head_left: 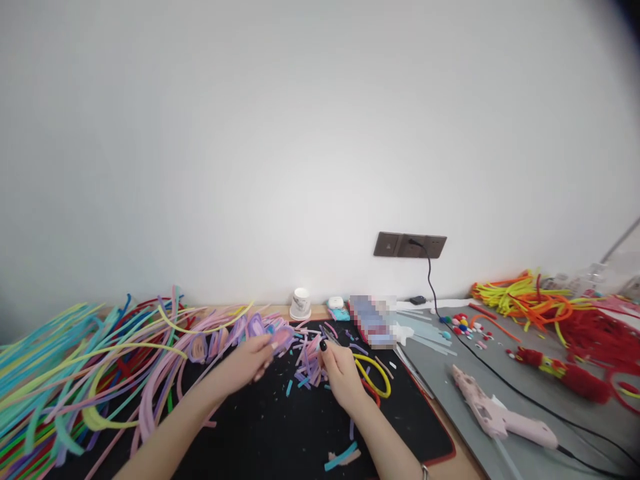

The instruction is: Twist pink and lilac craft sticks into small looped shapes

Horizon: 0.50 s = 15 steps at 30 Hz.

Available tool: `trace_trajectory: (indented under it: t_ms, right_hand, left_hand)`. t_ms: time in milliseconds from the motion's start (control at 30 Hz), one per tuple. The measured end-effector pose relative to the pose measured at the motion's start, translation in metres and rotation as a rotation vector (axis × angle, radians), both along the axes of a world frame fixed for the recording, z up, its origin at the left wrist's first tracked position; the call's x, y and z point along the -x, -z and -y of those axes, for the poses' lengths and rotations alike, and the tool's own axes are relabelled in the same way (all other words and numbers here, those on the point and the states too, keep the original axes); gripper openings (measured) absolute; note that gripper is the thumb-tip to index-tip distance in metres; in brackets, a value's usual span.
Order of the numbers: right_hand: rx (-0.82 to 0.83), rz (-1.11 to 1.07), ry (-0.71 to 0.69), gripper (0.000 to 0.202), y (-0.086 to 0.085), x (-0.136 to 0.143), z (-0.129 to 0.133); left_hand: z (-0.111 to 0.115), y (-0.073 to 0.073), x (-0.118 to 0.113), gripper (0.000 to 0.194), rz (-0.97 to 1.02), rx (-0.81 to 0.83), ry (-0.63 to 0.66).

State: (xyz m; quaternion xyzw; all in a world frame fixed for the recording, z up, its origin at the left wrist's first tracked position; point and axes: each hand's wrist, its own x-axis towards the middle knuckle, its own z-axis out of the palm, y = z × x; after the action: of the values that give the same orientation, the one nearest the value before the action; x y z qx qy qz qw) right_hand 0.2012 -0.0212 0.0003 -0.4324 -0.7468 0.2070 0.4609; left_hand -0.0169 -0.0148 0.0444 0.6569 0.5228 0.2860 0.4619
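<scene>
My left hand [253, 360] is closed on a coiled pink and purple pipe-cleaner piece [283, 339], held above the black mat [250, 427]. Just right of it lies a pile of short cut pipe-cleaner bits [311, 373], mostly purple, pink and blue. Over the right side of that pile is my right hand [341, 373], its fingers drawn together and a dark thumbnail showing. What they hold, if anything, is too small to make out. More coiled purple pipe-cleaner shapes [199, 348] sit left of my left hand.
Long pipe cleaners [55, 373] spread across the left. A white paper cup [301, 303] stands by the wall. Beside my right wrist lies a yellow loop [383, 383]. Farther right are a pink glue gun [500, 413] with its cord, pompoms [463, 325] and a red fuzzy figure [570, 377].
</scene>
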Motion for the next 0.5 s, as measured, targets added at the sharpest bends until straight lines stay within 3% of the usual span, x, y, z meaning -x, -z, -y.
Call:
trace_trajectory:
  t_ms: [100, 200, 400, 500]
  right_hand:
    - [-0.001, -0.008, -0.013, 0.041, -0.001, 0.001, 0.002]
    - [0.004, 0.000, -0.019, 0.041, -0.001, 0.002, 0.002]
    - [0.020, 0.006, -0.020, 0.040, 0.002, 0.002, 0.002]
    - [0.024, -0.003, -0.031, 0.041, 0.002, 0.003, 0.003]
  left_hand:
    - [-0.016, -0.024, 0.023, 0.027, -0.246, -0.106, -0.071]
    - [-0.036, -0.037, 0.034, 0.020, -0.480, -0.077, -0.104]
    - [-0.067, -0.030, 0.034, 0.028, -0.597, 0.001, -0.143]
    - [-0.073, -0.030, 0.047, 0.030, -0.658, -0.025, -0.211]
